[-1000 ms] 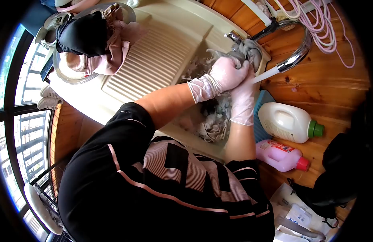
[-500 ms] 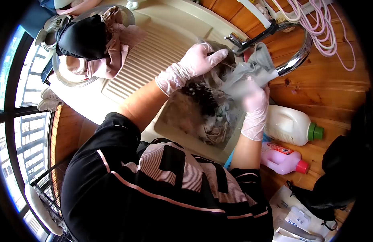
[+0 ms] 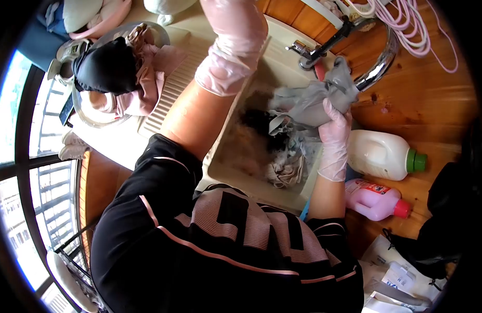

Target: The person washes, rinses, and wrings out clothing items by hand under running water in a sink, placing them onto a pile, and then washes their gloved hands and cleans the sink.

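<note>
My right hand [image 3: 335, 128], in a white translucent glove, is closed on a wet grey cloth [image 3: 324, 99]. The cloth lies against the mouth of the curved chrome faucet [image 3: 383, 70] and hangs over the sink basin [image 3: 236, 180]. My left hand [image 3: 235, 31], gloved too, is raised at the top edge over the far side of the washboard [image 3: 170, 94]; its fingers are cut off by the frame, so what it holds cannot be seen. In the cloudy water lie dark clothes [image 3: 259, 122] and a whitish cloth [image 3: 285, 172].
A clear bowl [image 3: 92, 117] with pink and black clothes stands on the left. On the right are a white bottle [image 3: 379, 154], a pink bottle [image 3: 374, 201] and a pink hose [image 3: 413, 31]. A white item [image 3: 168, 6] is at the top.
My hands were together on the grey cloth, then parted. My left hand has gone up, away from the basin. My right hand keeps the cloth, now more spread out, by the faucet.
</note>
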Available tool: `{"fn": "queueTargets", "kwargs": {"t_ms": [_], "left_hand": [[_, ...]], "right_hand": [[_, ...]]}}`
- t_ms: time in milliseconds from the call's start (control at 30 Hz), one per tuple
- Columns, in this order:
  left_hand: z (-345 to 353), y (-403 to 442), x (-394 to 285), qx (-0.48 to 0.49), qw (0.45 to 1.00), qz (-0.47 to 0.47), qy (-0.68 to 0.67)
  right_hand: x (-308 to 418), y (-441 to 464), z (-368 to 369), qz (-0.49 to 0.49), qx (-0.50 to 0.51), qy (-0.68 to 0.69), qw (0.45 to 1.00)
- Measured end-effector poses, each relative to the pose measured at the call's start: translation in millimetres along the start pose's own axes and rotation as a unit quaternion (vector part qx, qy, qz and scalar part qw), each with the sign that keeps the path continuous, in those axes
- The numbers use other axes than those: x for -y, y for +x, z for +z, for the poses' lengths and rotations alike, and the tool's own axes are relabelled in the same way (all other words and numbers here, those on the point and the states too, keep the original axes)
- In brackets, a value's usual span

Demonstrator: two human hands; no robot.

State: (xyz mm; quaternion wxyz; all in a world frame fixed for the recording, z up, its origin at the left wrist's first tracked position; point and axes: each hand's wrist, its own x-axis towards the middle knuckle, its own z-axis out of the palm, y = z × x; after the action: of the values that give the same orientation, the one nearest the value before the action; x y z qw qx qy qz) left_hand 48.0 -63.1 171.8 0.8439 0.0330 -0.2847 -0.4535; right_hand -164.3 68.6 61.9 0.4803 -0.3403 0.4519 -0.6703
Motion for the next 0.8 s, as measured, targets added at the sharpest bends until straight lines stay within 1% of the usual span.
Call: {"fn": "queueTargets", "kwargs": {"t_ms": [33,67,133,167,267,367,400,467,500,533,600,633,700,800], "left_hand": [[-3,5,3,-0.024,0.999,-0.032,0.004],[-5,8,7,-0.001,0.995,-0.071,-0.068],[-7,11,13,0.01,0.988,-0.105,-0.114],[-7,11,15,0.014,0.985,-0.115,-0.13],[-4,10,18,0.018,0.976,-0.144,-0.163],[-3,14,18,0.01,0.966,-0.18,-0.185],[-1,15,17,0.02,0.96,-0.204,-0.192],[8,16,14,0.045,0.955,-0.212,-0.2],[17,17,12,-0.085,0.938,-0.246,-0.229],[13,19,14,-0.042,0.934,-0.251,-0.251],[4,28,19,0.009,0.906,-0.292,-0.305],[3,29,19,0.003,0.899,-0.296,-0.322],[4,30,21,-0.012,0.885,-0.299,-0.356],[-3,35,26,-0.029,0.89,-0.279,-0.359]], "right_hand": [[1,-2,-1,0.003,-0.006,-0.013,1.0],[-1,-2,-5,0.014,-0.007,-0.013,1.0],[-8,0,-14,0.037,-0.007,-0.011,0.999],[-14,1,-16,0.014,-0.006,0.024,1.0],[-11,0,-15,0.009,-0.008,0.025,1.0],[-3,-2,-9,-0.012,0.014,-0.032,0.999],[-5,-1,-12,0.001,0.016,-0.026,1.0],[-5,-1,-11,0.027,0.021,-0.01,0.999],[-4,-5,-5,0.007,0.012,0.001,1.0],[-2,-6,-5,0.015,0.019,-0.026,0.999],[-3,-4,-7,0.032,0.035,-0.08,0.996],[-6,-2,-9,0.024,0.05,-0.064,0.996],[-13,-4,-8,0.024,0.032,-0.035,0.999],[-16,-3,-9,0.04,0.031,0.019,0.999]]}}
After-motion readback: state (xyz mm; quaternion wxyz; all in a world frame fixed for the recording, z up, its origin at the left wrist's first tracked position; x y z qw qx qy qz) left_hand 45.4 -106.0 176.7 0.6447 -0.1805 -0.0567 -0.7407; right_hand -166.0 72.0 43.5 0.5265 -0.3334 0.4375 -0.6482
